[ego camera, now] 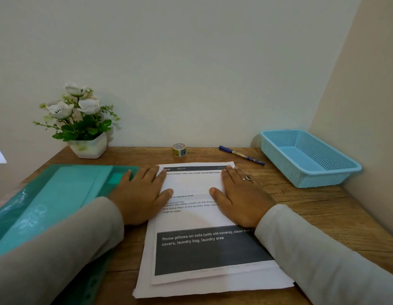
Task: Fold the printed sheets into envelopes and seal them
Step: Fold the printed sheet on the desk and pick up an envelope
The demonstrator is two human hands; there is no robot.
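A stack of printed sheets [204, 256] lies on the wooden desk [312, 208] in front of me. The top sheet [192, 184] is folded over at its far end, so a white panel with a dark header strip lies over the text. My left hand [142, 194] rests flat on the left edge of that fold, fingers spread, partly on a teal folder. My right hand [239, 194], with a ring, presses flat on the right edge. Neither hand grips anything. A small roll of patterned tape [179, 149] stands by the wall.
A teal plastic folder [59, 194] covers the left of the desk. A blue mesh basket [310, 157] sits at the back right, a blue pen [240, 154] beside it. A white pot of artificial flowers [81, 122] stands at the back left.
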